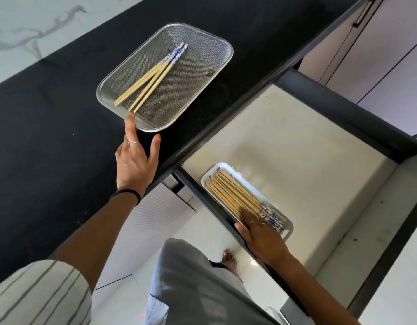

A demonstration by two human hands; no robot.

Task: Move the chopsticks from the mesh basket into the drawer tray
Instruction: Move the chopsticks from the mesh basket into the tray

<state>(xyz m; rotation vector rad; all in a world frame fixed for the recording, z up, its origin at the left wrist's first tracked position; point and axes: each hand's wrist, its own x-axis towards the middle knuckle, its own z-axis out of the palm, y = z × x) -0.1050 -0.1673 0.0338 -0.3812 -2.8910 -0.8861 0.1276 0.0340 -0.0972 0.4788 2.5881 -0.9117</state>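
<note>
A steel mesh basket [202, 73] sits on the black counter. Several bamboo chopsticks [153, 78] with blue-and-white patterned ends lie in it, tips toward me. My left hand [136, 160] reaches to the basket's near rim, one fingertip touching the rim just below the chopstick tips, thumb spread apart, nothing held. In the open drawer a white tray [240, 174] holds several chopsticks [231, 195] side by side. My right hand [261, 235] lies flat on their patterned ends at the tray's near end, fingers spread.
The black counter [50, 137] runs along the left under a marble-pattern wall. The pale drawer floor [285, 146] is bare beside the tray, framed by dark drawer walls [343, 106]. Cabinet doors with a dark handle [363, 15] stand at the upper right. My foot shows below.
</note>
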